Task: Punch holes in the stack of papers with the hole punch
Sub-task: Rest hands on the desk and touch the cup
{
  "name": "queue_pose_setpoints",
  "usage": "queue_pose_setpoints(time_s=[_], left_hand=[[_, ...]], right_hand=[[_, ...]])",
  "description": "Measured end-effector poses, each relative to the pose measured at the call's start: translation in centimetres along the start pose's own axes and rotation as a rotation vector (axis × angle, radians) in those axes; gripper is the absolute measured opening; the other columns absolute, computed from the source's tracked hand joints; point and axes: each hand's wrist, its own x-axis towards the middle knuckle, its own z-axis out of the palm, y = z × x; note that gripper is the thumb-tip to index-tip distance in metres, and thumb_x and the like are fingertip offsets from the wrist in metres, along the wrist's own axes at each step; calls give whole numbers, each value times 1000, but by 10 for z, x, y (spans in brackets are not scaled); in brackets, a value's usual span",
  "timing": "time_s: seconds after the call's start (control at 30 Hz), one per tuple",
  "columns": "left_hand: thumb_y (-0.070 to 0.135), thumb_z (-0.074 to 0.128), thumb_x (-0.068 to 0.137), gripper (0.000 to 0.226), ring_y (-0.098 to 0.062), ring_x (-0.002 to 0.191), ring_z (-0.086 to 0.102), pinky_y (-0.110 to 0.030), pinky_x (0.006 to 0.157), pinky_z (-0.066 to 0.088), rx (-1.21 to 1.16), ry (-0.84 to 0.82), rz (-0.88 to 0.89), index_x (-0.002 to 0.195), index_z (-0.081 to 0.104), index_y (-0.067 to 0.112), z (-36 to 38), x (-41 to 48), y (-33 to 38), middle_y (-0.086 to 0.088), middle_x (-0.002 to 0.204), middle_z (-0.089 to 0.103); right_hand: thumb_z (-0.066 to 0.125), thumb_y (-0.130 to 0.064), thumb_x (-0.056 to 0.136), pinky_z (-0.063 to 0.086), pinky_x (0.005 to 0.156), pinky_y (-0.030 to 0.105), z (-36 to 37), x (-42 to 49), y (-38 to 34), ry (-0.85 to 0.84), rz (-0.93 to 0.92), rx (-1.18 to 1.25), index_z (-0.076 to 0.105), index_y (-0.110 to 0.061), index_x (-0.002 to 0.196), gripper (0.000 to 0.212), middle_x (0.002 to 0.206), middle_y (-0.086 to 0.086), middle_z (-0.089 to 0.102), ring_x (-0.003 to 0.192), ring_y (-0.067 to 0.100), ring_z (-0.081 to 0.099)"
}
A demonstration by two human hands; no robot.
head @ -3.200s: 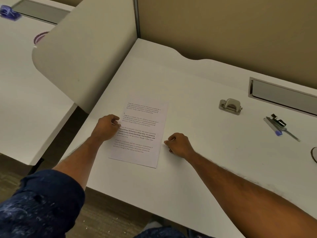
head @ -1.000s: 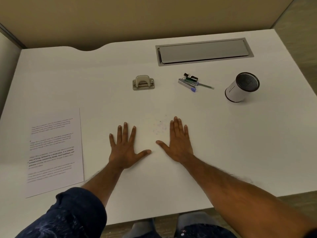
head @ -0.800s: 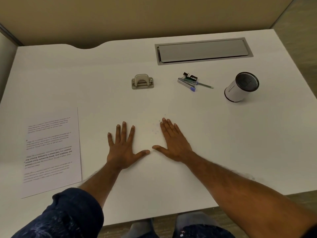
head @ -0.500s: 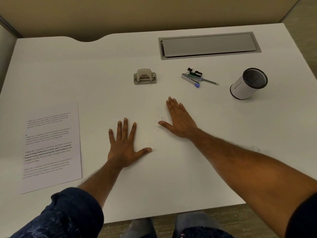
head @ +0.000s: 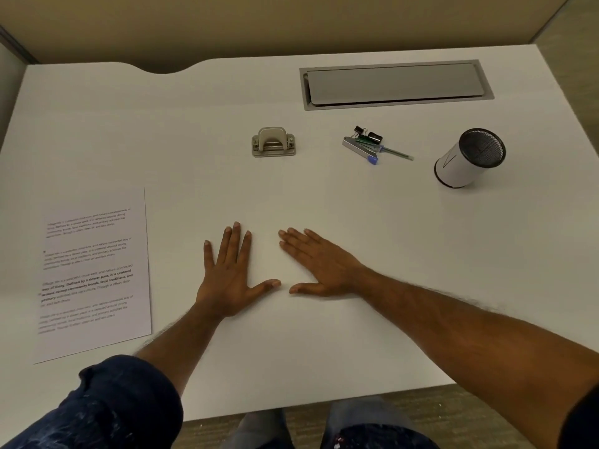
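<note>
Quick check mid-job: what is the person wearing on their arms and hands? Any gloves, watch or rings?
The left hand and right hand are bare: no gloves, rings or watch show. The left arm wears a dark blue sleeve with pale speckles, ending near the elbow, with the forearm bare. On the right arm only a dark sleeve edge shows at the frame's corner.

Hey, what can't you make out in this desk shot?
All from the head view:
papers: seen flat from above, so the sheet count is hidden; the print is too small to read.
hole punch: too small to tell where its paper slot opens.
clutter pile: overlapping pieces, too small to sort.
mesh cup: dark inside, contents unclear.
</note>
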Motion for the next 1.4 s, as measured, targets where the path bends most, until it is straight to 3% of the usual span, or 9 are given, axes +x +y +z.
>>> queue_pose_setpoints(time_s=[0.1, 0.27, 0.43, 0.63, 0.77, 1.0, 1.27, 1.4], left_hand=[[93, 12, 75, 117, -20, 149, -25, -57, 121, -4, 41, 3, 39, 155, -10, 12, 0, 0, 0, -6, 162, -24], [94, 18, 75, 119, -21, 150, -21, -58, 120, -3, 42, 28, 64, 155, -9, 11, 1, 8, 10, -6, 163, -21], [95, 17, 73, 122, -24, 151, -18, -59, 120, -5, 90, 39, 82, 155, -8, 9, 2, 20, 29, -10, 163, -18], [95, 18, 73, 118, -26, 152, -12, -61, 119, -2, 126, 29, 252, 157, 1, 14, 4, 33, 55, -11, 164, -13], [95, 19, 73, 118, -25, 152, -13, -60, 119, 1, 148, 7, 344, 157, -1, 15, 8, 33, 70, -9, 164, -14], [94, 19, 74, 120, -25, 152, -13, -60, 119, -1, 174, 10, 345, 156, -4, 10, 1, 32, 55, -10, 164, -14], [93, 19, 74, 119, -24, 153, -6, -58, 120, -1, 116, 15, 319, 156, -2, 11, -6, 25, 10, -9, 165, -9], [94, 17, 73, 119, -23, 152, -9, -57, 121, 0, 95, 17, 295, 156, -2, 10, -9, 21, 0, -8, 165, -9]], right_hand=[[37, -57, 96, 5, 123, 38, -3, -2, -5, 58, -6, 66, 11, -11, 154, 78, 163, 5, 5, 150, 14, -1], [34, -52, 98, 5, 123, 38, -11, -16, 9, 226, 312, 175, 11, -12, 154, 73, 163, 2, 2, 150, 10, -3], [25, -53, 97, 2, 123, 41, -3, -47, 30, 207, 529, 95, 6, -12, 154, 72, 163, 4, -1, 150, 13, -6], [26, -48, 96, 1, 123, 41, 5, -78, 30, 194, 644, 55, 6, -10, 154, 72, 163, 5, -2, 150, 16, -6], [25, -56, 95, 4, 122, 43, 10, -80, 23, 170, 680, 6, 7, -8, 154, 77, 163, 8, -2, 150, 19, -5], [25, -81, 82, -1, 122, 46, 16, -55, -13, 109, 663, -24, 5, -4, 153, 106, 162, 12, -5, 150, 22, -10], [30, -83, 79, 7, 122, 46, 18, -11, -44, 87, 517, -16, 5, -5, 153, 110, 162, 11, -5, 150, 22, -10], [34, -85, 77, 3, 122, 46, 14, -18, -45, 135, 532, 17, 2, -4, 153, 115, 162, 11, -8, 150, 20, -12]])
